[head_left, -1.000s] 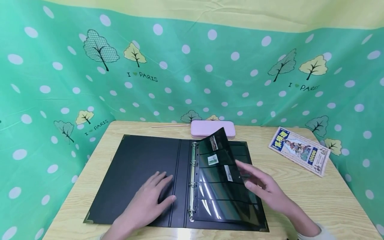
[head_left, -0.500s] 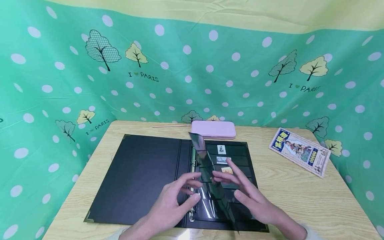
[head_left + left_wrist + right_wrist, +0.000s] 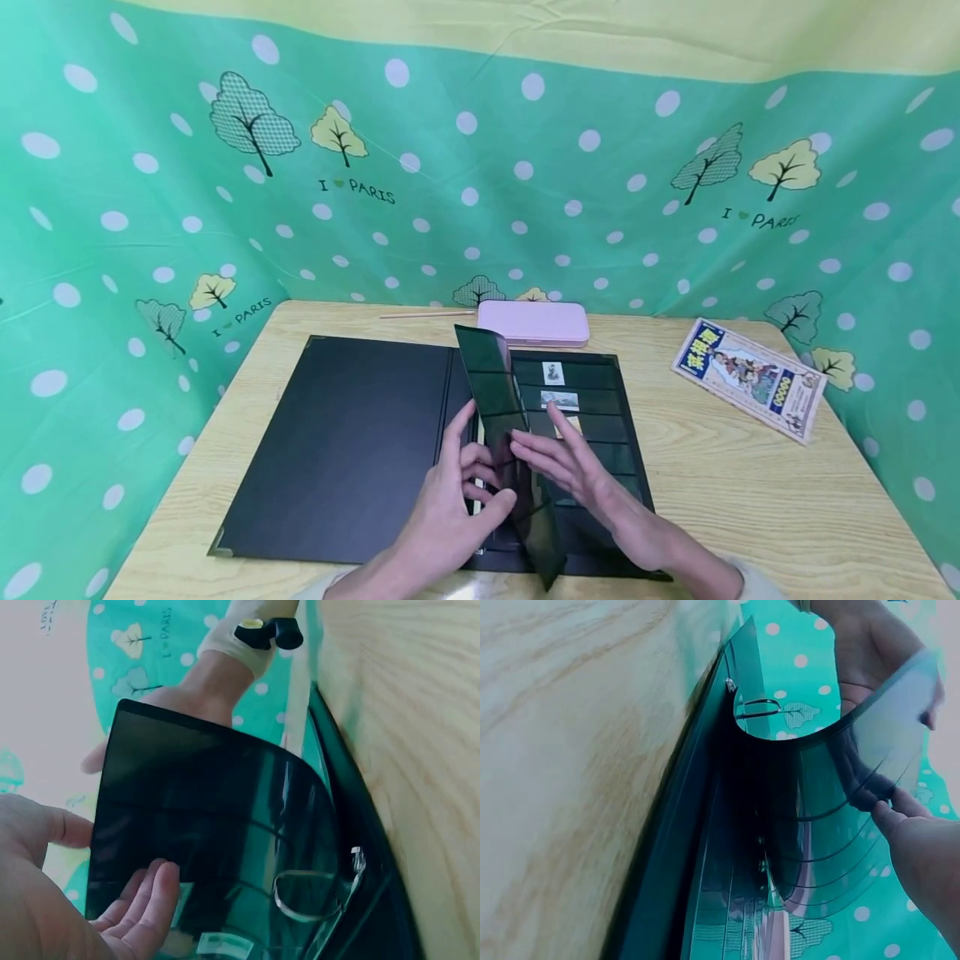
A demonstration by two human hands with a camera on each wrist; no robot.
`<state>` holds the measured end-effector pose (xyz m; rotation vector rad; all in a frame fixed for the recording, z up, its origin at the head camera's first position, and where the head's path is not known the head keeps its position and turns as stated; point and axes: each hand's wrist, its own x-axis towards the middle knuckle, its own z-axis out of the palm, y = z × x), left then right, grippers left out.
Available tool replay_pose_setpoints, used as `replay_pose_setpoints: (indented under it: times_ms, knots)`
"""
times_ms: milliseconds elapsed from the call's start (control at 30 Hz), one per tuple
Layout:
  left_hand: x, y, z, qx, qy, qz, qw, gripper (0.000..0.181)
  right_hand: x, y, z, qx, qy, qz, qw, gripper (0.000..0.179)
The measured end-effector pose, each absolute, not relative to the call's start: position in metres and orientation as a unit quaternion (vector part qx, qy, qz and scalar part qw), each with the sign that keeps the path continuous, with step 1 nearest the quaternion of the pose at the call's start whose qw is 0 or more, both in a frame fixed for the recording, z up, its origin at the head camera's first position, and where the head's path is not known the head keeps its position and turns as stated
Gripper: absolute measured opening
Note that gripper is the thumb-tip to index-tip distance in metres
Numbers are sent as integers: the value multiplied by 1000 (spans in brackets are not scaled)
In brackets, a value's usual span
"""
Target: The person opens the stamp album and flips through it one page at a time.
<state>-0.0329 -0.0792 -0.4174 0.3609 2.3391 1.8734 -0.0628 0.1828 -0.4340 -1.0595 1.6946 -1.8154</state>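
A black ring-bound stamp album [image 3: 345,450] lies spread on the table, its bare cover to the left. One dark pocket page [image 3: 487,375] stands up from the rings, its free edge curling over leftward. My left hand [image 3: 450,517] is on the left of this page, fingers loosely bent against one face and thumb at the free edge, a gap between them. From the right, my right hand [image 3: 592,487] touches the page with nearly straight fingers. Beyond it, a lower page shows a portrait stamp [image 3: 552,372] and a landscape stamp [image 3: 559,401]; the right fingers partly cover an orange stamp.
Behind the album sits a pink pencil case [image 3: 532,322], with a thin stick [image 3: 427,315] to its left. A printed booklet [image 3: 750,379] lies slanted at the right of the wooden table [image 3: 735,492]. A green dotted curtain [image 3: 420,192] hangs around the back and sides.
The page has swung up from the right side and now curls leftward. Stamps on the page beneath came into sight. The left hand rose from the cover to the page; the right hand moved left.
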Motion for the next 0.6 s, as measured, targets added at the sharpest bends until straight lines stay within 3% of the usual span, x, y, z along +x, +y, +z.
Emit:
replay_pose_setpoints:
  times_ms: [600]
  knots:
    - [-54,-140,-400,73,815,570,-68,78,-77,220,-445,-332,699,-626,96,61]
